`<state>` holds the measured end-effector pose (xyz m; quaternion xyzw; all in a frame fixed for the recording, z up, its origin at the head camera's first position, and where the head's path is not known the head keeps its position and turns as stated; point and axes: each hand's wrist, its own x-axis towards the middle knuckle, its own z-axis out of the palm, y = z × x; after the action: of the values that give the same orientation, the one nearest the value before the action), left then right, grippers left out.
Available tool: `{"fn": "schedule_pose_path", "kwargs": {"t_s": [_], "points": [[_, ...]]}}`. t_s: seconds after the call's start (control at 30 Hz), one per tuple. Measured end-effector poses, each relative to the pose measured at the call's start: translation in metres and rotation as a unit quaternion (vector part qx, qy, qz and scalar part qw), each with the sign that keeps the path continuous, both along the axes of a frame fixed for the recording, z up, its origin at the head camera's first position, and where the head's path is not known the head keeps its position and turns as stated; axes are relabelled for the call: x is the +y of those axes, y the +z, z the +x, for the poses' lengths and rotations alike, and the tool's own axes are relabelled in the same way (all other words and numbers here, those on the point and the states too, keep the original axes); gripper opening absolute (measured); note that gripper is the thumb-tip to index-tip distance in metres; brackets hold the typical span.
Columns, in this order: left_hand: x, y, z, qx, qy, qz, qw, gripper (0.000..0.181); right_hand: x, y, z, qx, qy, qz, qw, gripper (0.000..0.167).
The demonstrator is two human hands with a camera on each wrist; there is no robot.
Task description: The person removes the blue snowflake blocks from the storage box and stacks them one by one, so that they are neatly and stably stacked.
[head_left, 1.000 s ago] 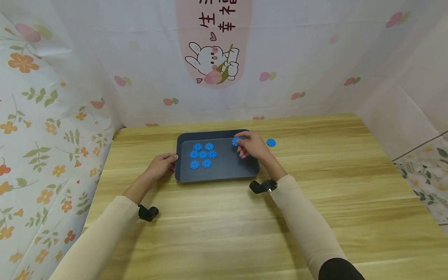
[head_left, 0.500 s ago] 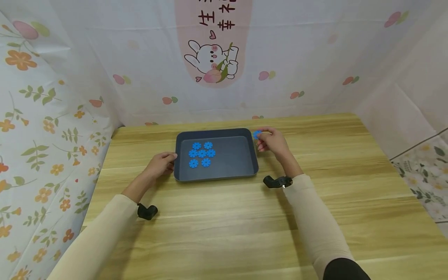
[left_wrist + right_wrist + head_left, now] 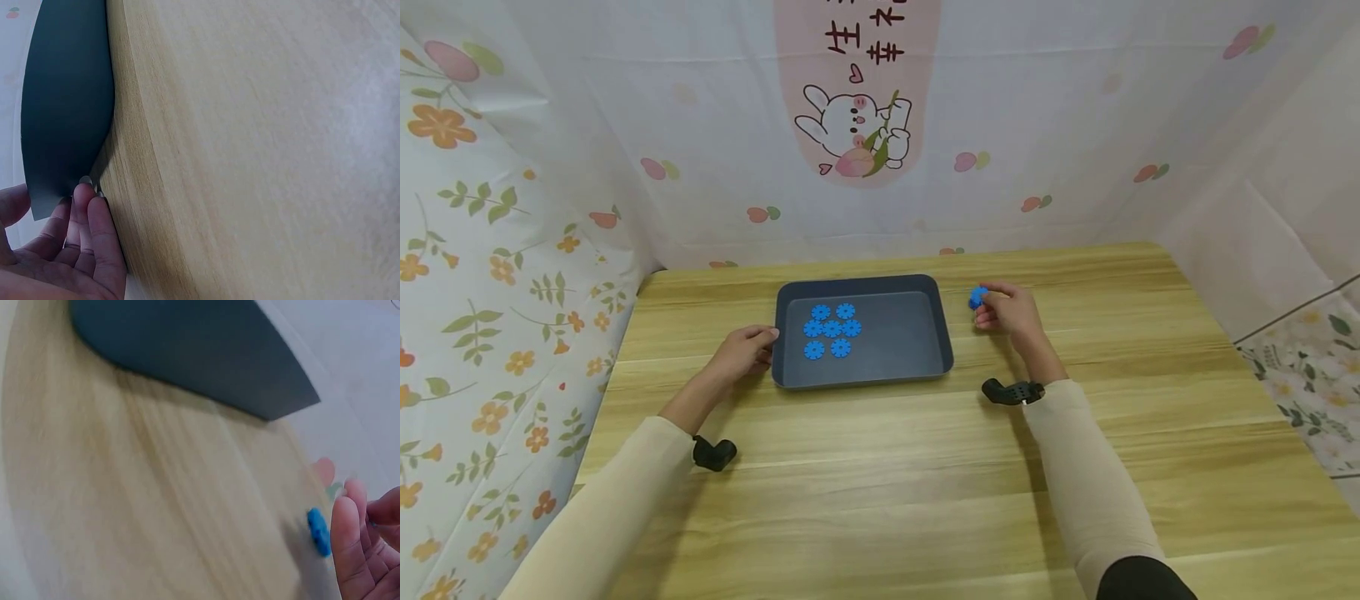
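A dark grey tray [image 3: 898, 333] lies on the table, with several blue notched discs [image 3: 832, 328] grouped flat in its left half. At its left rim, my left hand [image 3: 741, 354] pinches the wall, thumb on one side and fingers on the other in the left wrist view [image 3: 69, 250]. To the right of the tray, my right hand [image 3: 1011, 310] holds a blue notched disc [image 3: 978, 293] between thumb and fingertips. Close under it is another blue disc [image 3: 319, 532] on the table. The held disc is mostly hidden by the fingers in the right wrist view.
The wood-grain table [image 3: 865, 467] ends at a patterned cloth [image 3: 1037, 117] hanging behind it. Another flowered cloth [image 3: 512, 275] hangs along the left side. Black wrist cameras [image 3: 715, 455] sit on both wrists.
My right hand has moved right with the disc, from above the tray's right end to over the disc on the table. The left hand stays at the tray's rim.
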<state>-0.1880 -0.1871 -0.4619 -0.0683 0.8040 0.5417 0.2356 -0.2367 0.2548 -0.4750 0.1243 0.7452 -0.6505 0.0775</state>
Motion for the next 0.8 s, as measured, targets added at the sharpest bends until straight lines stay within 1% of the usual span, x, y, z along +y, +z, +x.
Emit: {"fn": "schedule_pose_path", "kwargs": {"t_s": [0.27,0.43,0.67,0.8], "points": [[0.000,0.000,-0.001,0.001,0.000,-0.001,1.0000,0.049,0.006,-0.008,0.002,-0.020,-0.020,-0.017,0.9995,0.041],[0.001,0.001,-0.001,0.001,0.001,-0.002,1.0000,0.049,0.006,-0.012,0.001,-0.015,-0.021,-0.011,0.9996,0.040],[0.001,0.001,0.000,-0.004,0.001,0.003,1.0000,0.051,0.006,-0.016,-0.002,-0.007,-0.003,0.023,0.9997,0.040],[0.001,0.001,-0.001,-0.008,0.001,0.002,1.0000,0.051,0.006,-0.017,-0.003,-0.010,0.001,0.036,0.9993,0.040]]}}
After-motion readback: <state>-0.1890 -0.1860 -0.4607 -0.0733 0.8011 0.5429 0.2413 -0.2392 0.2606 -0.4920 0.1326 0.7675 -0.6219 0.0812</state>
